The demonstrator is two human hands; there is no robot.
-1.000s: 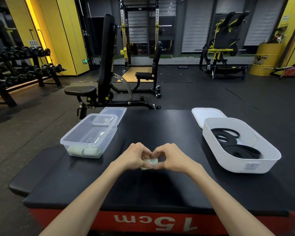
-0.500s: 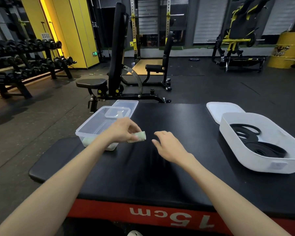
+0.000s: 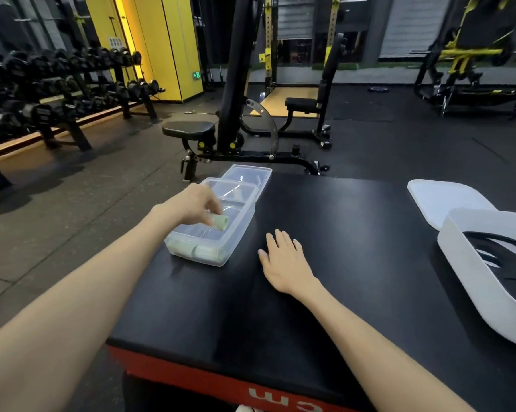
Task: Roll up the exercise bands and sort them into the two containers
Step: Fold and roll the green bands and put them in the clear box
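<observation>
Black padded tabletop (image 3: pixel 355 233) fills the near half; its near side is red w/ part of a "cm" mark. Gym floor beyond, w/ a dumbbell rack (image 3: pixel 42 84) far left and an upright bench (image 3: pixel 230 84) just past the far edge.

White bin (image 3: pixel 459 278) sits at the right edge, partly cut off by the frame, w/ loose black bands (image 3: pixel 500 263) lying inside. White lid (image 3: pixel 444 200) lies flat on the far side of it, touching or just under the bin's far end; can't tell which.

Clear box (image 3: pixel 245 221) is on the left of the tabletop, long axis running near to far. Its clear lid (image 3: pixel 248 173) lies at the far end, partly under the box. Two green rolls (image 3: pixel 197 249) lie inside at the near end.

Right hand (image 3: pixel 283 260) rests palm down on the tabletop, fingers spread and straight, just right of the box, holding nothing.

Left hand (image 3: pixel 188 203) is over the box, fingertips pinching a rolled green band (image 3: pixel 219 222), which hangs above the box's middle, inside the rim line.
</observation>
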